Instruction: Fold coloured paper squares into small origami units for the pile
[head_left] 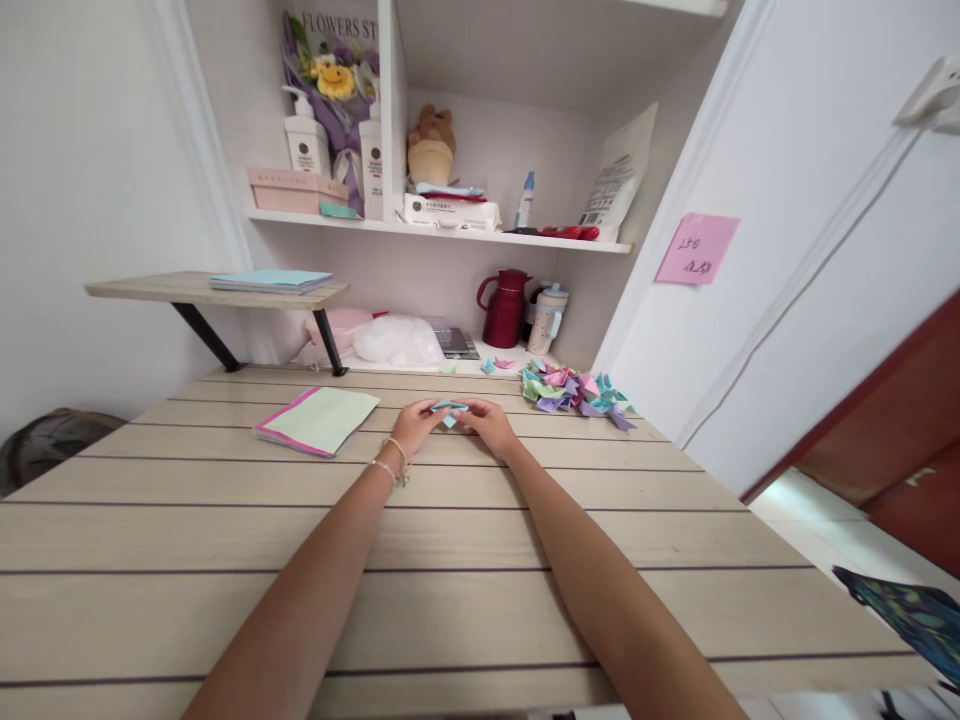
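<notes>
Both my arms reach out over a pale wooden table [225, 540]. My left hand [414, 424] and my right hand [487, 424] meet near the table's far side, fingers pinched on a small light blue folded paper piece [450, 409] held between them just above the tabletop. A beaded bracelet is on my left wrist. A stack of coloured paper sheets [316, 420], green on top with pink edges, lies to the left of my left hand. A heap of small folded paper pieces [574, 391] in pink, blue, green and purple lies to the right of my right hand.
Behind the table stand a dark red jug [504, 309], a pale cup [546, 318] and a white plastic bag [397, 341]. A raised wooden shelf [150, 288] carries a book at the left. Upper shelves hold bottles and boxes. A pink note [697, 248] hangs on the right wall.
</notes>
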